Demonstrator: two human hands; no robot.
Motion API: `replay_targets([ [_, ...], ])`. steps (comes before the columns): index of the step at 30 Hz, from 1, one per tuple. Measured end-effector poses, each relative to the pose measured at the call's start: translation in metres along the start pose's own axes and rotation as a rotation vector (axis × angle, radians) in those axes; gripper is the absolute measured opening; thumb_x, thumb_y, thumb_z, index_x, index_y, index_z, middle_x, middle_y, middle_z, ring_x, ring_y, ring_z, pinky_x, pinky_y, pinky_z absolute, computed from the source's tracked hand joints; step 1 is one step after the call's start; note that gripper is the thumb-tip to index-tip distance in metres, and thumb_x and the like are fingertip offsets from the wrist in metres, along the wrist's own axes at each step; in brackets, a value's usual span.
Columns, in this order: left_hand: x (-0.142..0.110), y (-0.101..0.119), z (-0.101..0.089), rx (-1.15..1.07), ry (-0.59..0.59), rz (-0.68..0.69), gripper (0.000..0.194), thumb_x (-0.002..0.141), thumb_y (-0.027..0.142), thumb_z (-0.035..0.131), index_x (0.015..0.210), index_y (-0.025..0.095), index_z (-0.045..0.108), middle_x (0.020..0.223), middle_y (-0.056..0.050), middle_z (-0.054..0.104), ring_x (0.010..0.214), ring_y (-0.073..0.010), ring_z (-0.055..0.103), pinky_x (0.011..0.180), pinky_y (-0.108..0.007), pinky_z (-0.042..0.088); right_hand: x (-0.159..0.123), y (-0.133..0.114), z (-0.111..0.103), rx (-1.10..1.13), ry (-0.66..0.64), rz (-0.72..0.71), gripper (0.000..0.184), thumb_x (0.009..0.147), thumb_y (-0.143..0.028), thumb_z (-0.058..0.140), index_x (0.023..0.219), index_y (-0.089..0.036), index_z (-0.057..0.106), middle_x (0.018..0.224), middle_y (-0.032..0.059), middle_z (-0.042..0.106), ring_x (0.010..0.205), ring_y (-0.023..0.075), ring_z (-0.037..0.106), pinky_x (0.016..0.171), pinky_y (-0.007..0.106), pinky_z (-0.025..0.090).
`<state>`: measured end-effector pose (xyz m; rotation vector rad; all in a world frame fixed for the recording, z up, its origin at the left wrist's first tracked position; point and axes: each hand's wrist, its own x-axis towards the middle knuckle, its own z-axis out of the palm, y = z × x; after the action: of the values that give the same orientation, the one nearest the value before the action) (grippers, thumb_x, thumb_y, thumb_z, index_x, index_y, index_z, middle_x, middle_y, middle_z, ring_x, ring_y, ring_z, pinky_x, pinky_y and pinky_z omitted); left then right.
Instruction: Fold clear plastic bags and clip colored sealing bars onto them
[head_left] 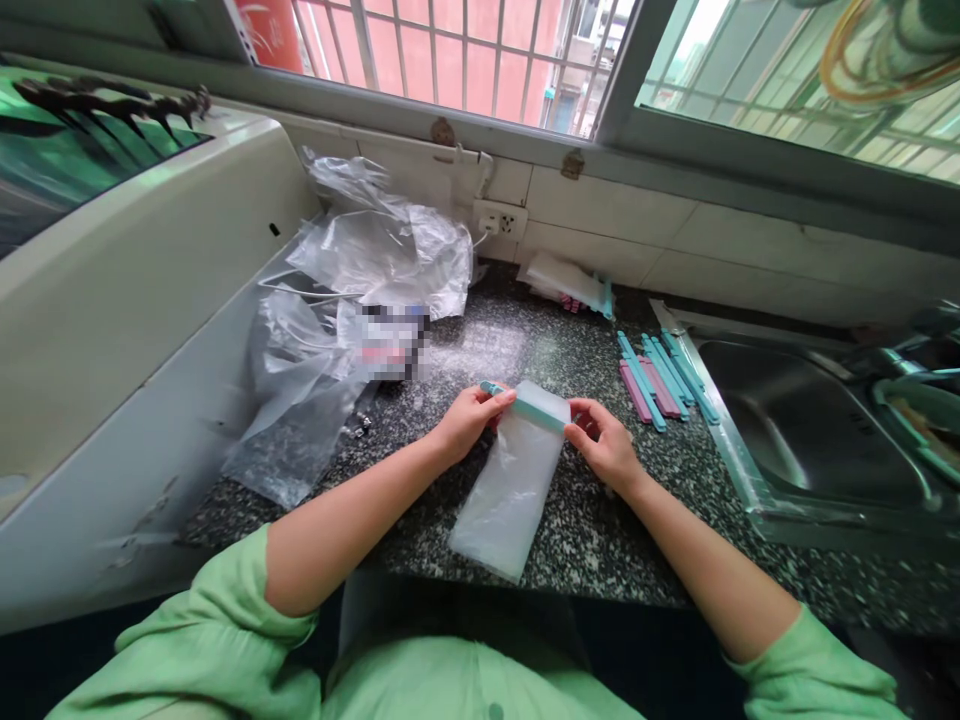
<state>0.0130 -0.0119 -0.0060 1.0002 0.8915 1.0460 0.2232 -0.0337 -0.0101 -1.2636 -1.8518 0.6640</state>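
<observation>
A frosted clear plastic bag (pixel 508 500) hangs toward me over the dark speckled counter, its top edge folded at a teal sealing clip (pixel 541 411). My left hand (pixel 469 422) pinches the clip's left end between thumb and fingers. At the other end, my right hand (pixel 606 446) has its thumb and forefinger closed on the clip and the bag's corner. Several teal and pink sealing clips (pixel 661 380) lie in a loose pile to the right of my right hand. Whether the clip is fully fastened cannot be made out.
Crumpled clear plastic wrapping (pixel 390 250) fills the back left, beside a white appliance (pixel 202 250). Against the tiled wall lies another bag with a teal clip (pixel 566 282), below a wall socket (pixel 500 220). A steel sink (pixel 810 420) borders the counter on the right.
</observation>
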Motion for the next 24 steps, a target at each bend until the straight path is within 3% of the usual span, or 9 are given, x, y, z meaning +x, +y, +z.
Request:
replay_targets([
  [3, -0.0003, -0.0002, 0.0002, 0.031, -0.026, 0.006, 0.04, 0.058, 0.05, 0.069, 0.065, 0.014, 0.056, 0.052, 0.005, 0.042, 0.049, -0.0065, 0.038, 0.049, -0.021, 0.028, 0.0016, -0.0004, 0.0008, 0.073, -0.052, 0.108, 0.03, 0.077, -0.046, 0.055, 0.07, -0.018, 0.056, 0.058, -0.0016, 0.05, 0.051, 0.0101, 0.043, 0.047, 0.022, 0.037],
  [5, -0.0003, 0.0003, 0.0002, 0.048, -0.025, 0.019, 0.04, 0.058, 0.05, 0.068, 0.066, 0.013, 0.057, 0.05, 0.006, 0.042, 0.048, -0.0065, 0.037, 0.048, -0.021, 0.028, 0.0022, -0.0011, 0.001, 0.089, -0.034, 0.127, 0.03, 0.075, -0.046, 0.056, 0.065, -0.018, 0.054, 0.055, -0.0024, 0.047, 0.05, 0.0095, 0.041, 0.047, 0.022, 0.034],
  [24, -0.0025, 0.0019, 0.0025, 0.039, -0.021, 0.034, 0.04, 0.058, 0.051, 0.069, 0.062, 0.014, 0.055, 0.05, 0.006, 0.041, 0.047, -0.0056, 0.035, 0.048, -0.021, 0.027, 0.0024, -0.0027, -0.0002, 0.095, -0.024, 0.112, 0.028, 0.074, -0.044, 0.057, 0.065, -0.018, 0.055, 0.057, -0.0018, 0.05, 0.052, 0.0102, 0.042, 0.049, 0.022, 0.034],
])
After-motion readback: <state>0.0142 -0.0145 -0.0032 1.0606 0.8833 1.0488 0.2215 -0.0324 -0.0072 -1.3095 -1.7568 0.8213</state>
